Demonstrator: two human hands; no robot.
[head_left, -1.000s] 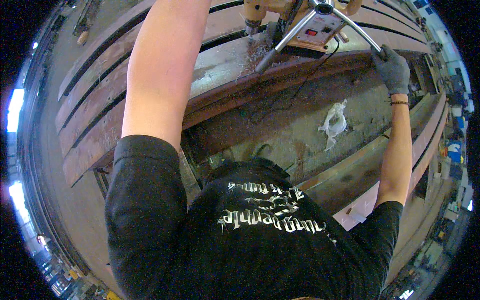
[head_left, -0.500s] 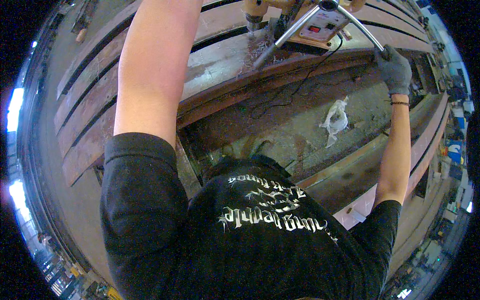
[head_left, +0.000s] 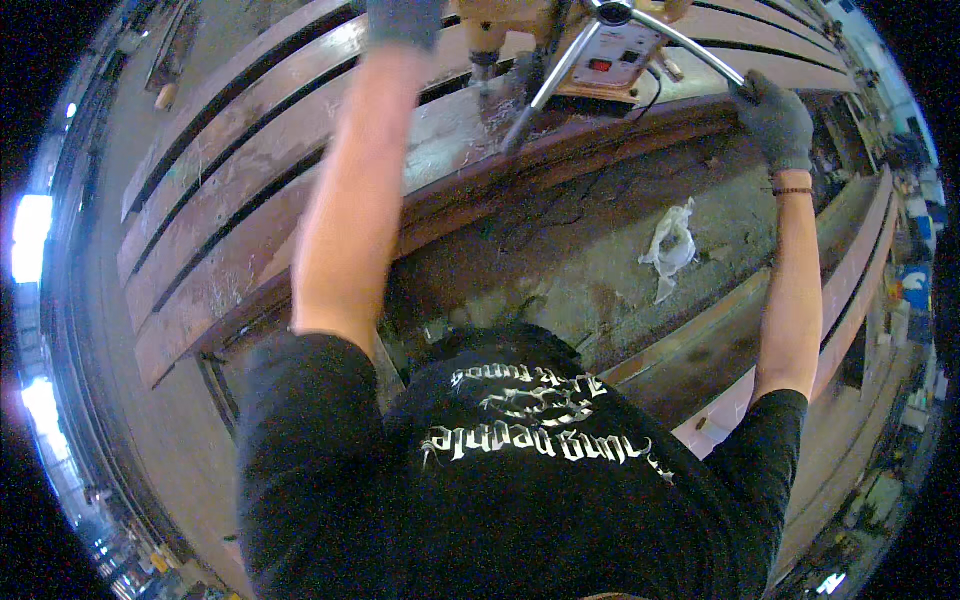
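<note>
While the outer end of a silver spoke [head_left: 695, 48] is wrapped by the gloved fingers of the right hand [head_left: 780, 125], the drill [head_left: 610, 65] is carried to their left on the steel beam [head_left: 450, 130], the spoke slanting leftward and away from them. The chuck [head_left: 484, 68] is placed nearer the left hand [head_left: 403, 22], whose fingers are cut off; their state cannot be told.

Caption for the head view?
Gloved right hand on a lever of the drill, left hand at the picture's top edge.
</note>
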